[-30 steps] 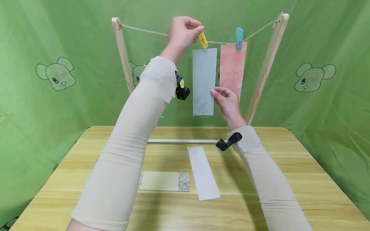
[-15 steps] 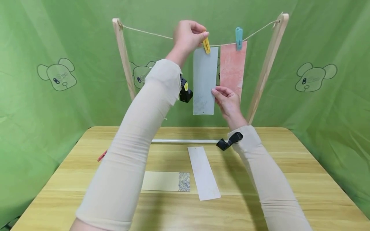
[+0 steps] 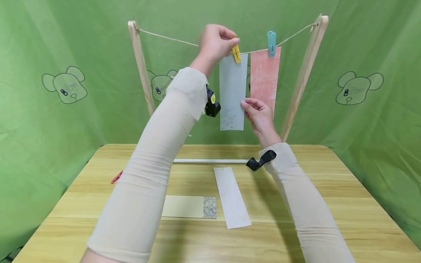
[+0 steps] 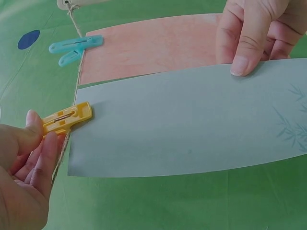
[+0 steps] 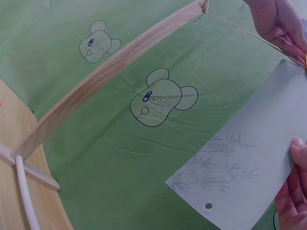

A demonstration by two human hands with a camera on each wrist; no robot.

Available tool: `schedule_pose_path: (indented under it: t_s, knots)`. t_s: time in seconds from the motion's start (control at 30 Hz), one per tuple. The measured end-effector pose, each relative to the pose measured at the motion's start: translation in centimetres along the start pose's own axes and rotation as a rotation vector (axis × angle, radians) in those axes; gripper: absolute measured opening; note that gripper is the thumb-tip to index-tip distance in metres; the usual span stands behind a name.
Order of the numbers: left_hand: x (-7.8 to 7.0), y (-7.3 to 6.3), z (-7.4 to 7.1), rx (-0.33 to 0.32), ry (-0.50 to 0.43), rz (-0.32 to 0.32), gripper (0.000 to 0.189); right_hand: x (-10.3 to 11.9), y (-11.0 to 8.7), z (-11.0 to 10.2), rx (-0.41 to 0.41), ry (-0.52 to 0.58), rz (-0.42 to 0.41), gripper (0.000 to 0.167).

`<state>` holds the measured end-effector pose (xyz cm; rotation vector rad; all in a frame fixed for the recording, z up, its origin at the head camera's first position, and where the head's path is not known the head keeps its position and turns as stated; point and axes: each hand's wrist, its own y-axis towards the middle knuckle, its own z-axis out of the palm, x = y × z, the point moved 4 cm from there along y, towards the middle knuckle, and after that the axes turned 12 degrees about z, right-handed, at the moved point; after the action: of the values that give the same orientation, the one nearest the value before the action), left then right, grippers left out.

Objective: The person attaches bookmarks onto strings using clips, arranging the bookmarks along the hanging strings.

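Note:
My left hand pinches the handles of a yellow clothespin at the string. In the left wrist view the front of the yellow clothespin lies over the top edge of a pale blue-grey bookmark, at the twine. Thumb and fingers of my right hand hold the right edge of this bookmark, which hangs upright. Bamboo leaves and a small hole show near its lower end in the right wrist view. Just right of it a pink bookmark hangs from the string by a blue clothespin.
The string runs between two wooden posts, with a white rod low behind. On the table lie a whitish bookmark, a cream one with patterned ends, partly hidden by my left sleeve, and a pink clothespin.
My left hand has moved down and slightly right, bringing the yellow clothespin from above the blue-grey bookmark onto its top edge. The string dips lower there. My right hand has stayed in place.

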<state>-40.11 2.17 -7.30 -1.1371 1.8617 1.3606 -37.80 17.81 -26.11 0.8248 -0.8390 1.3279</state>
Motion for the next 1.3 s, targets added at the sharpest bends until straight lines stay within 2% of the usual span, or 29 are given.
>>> schedule_pose_path:
  t_s: [0.3, 0.63, 0.8, 1.13, 1.3]
  knots:
    - [0.0, 0.0, 0.2, 0.041, -0.012, -0.024, 0.021, 0.0, 0.3, -0.2, -0.001, -0.007, -0.015, 0.019]
    - [0.3, -0.4, 0.2, 0.067, -0.079, -0.045, 0.031, -0.1, 0.3, -0.3, -0.006, 0.003, -0.024, 0.022]
    - [0.3, -0.6, 0.2, 0.077, -0.143, -0.058, 0.036, -0.1, 0.3, -0.4, -0.011, -0.006, -0.023, 0.021]
    - [1.1, -1.1, -0.4, 0.042, -0.174, -0.05, 0.046, -0.1, 0.6, -0.6, -0.041, -0.094, -0.001, 0.017]
    - [1.8, -1.4, -1.5, -0.044, -0.212, -0.007, 0.044, -0.3, 0.8, -0.4, -0.032, -0.139, 0.015, 0.014]
